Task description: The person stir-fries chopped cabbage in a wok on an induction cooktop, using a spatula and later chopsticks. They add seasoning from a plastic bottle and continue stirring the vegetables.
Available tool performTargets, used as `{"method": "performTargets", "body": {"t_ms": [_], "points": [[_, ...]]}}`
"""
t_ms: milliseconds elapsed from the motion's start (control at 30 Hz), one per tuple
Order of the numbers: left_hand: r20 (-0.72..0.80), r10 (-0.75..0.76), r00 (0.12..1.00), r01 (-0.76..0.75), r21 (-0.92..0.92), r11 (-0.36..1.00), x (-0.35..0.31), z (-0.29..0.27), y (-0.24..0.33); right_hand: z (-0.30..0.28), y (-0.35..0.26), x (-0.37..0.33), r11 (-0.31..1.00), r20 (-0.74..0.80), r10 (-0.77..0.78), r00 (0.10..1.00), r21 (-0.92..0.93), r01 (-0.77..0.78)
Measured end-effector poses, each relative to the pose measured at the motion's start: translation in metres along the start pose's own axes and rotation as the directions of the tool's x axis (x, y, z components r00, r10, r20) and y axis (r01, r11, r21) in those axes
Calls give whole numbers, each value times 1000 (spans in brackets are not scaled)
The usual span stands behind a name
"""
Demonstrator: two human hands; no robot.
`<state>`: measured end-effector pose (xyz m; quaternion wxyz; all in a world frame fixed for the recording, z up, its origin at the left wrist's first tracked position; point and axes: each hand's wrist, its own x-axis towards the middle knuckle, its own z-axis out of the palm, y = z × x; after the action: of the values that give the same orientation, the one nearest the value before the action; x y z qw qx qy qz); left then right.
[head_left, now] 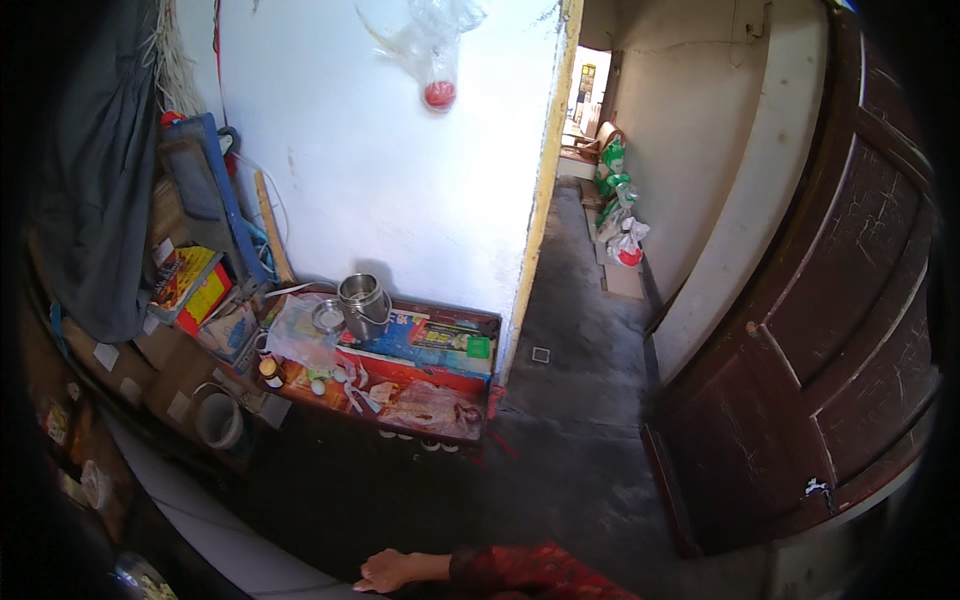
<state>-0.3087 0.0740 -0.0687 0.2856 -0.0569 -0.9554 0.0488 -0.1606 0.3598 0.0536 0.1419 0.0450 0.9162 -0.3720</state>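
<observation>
Shows the right hand [385, 571] at the lower edge, in a red patterned sleeve [535, 570], fingers curled, near a pale slanting surface [235, 545] at lower left; cannot tell whether empty or gripping. Cannot tell the left hand's state, out of view. Beyond, shows a steel pot [360, 310] and small brown jar [271, 374] on a low table [494, 350] against the white wall [400, 180].

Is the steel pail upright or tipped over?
Upright: the steel pail stands with its round rim facing up.
</observation>
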Motion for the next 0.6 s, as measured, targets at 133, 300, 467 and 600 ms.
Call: {"method": "performTargets", "body": {"t_ms": [133,300,467,600], "points": [[-22,74,997,-74,-17,997,-5,31,-10,39,65,-31,986,-7,138,990,-91,-138],[-59,117,991,-118,-23,993,-1,4,-17,91,139,-53,921,182,383,906,-4,-389],[-89,171,981,-171,5,985,9,-34,-19,132,173,-88,844,289,483,827,97,-527],[-110,204,973,-205,-3,979,9,-48,-11,154,190,-103,792,324,516,793,170,-586]]}}
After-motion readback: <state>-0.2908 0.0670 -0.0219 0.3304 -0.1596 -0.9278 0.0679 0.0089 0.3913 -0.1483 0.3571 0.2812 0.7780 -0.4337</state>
